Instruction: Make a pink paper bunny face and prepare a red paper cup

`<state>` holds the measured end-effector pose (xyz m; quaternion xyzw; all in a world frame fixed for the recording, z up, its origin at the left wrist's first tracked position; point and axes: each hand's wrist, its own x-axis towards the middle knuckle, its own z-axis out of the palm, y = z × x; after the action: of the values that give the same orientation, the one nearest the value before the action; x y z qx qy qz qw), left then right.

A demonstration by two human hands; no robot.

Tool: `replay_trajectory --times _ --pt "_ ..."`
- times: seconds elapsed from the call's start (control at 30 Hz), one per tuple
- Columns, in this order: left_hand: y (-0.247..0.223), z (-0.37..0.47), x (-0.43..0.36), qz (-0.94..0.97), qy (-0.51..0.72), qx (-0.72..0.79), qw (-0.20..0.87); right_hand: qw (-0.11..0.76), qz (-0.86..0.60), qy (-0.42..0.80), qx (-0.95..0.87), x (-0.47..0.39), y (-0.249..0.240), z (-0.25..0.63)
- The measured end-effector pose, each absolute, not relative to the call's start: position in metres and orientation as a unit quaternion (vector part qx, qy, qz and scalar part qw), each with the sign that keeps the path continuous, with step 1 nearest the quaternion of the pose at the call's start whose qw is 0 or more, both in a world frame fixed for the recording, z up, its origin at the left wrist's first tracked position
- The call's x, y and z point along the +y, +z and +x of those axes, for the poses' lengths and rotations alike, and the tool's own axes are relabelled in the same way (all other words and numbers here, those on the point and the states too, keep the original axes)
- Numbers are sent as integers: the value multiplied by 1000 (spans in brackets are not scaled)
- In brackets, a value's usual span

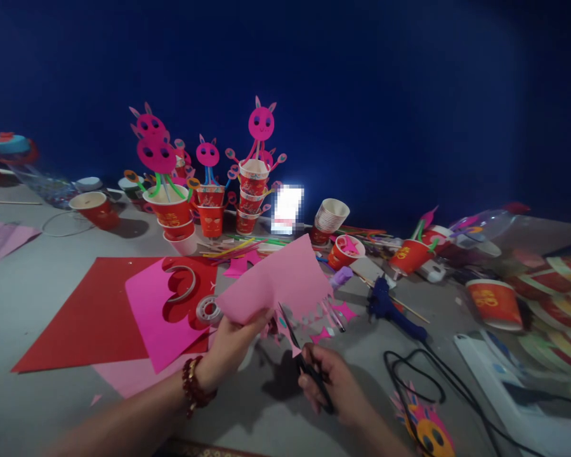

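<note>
My left hand [235,346], with a dark red bead bracelet at the wrist, grips the lower left edge of a light pink paper sheet [285,279]. The sheet is held up off the table, and its lower edge is ragged from cutting. Black-handled scissors [309,368] are in my right hand [330,381], fingers around the handles. Their blades point up and meet the sheet's lower edge near my left fingers. A small pink scrap [295,350] is by the blades. Bright pink cut pieces [346,311] lie right of the sheet.
Red paper [76,317] and bright pink paper [143,304] lie left, beside a tape roll [208,310]. Decorated red paper cups [212,221] stand behind, near a bright screen [288,209]. A blue glue gun [393,311] with its cord lies right, near a white power strip [492,381].
</note>
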<state>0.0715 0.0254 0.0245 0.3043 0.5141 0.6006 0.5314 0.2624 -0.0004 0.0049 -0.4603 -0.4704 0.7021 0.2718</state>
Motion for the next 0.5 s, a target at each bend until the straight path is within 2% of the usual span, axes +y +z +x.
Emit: replay_trajectory --times 0.17,0.5 --pt "20 71 26 298 602 470 573 272 -461 697 -477 1 8 263" --pt "14 65 27 311 593 483 564 259 -469 685 -494 2 12 264"
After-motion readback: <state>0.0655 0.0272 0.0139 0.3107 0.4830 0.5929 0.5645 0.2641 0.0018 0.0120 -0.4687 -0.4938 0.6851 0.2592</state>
